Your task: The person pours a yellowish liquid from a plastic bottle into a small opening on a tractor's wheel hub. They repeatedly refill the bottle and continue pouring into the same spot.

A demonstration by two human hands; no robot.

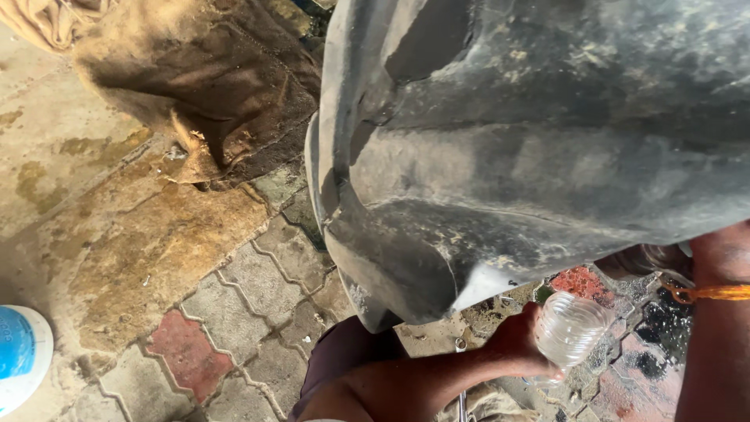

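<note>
The left hand [519, 344] grips a clear ribbed plastic bottle [573, 328] beneath a dusty black fender [508, 156]; the right hand is hidden behind it.

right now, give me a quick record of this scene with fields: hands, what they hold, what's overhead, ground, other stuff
left hand: grips a clear ribbed plastic bottle, tilted on its side
right hand: out of view; only the forearm with an orange thread wristband shows
overhead: dusty black plastic panel, curved, just above the bottle
ground: interlocking paving blocks, grey and red, stained with mud and oil
other: dirty brown cloth upper left; blue and white container at left edge
</note>
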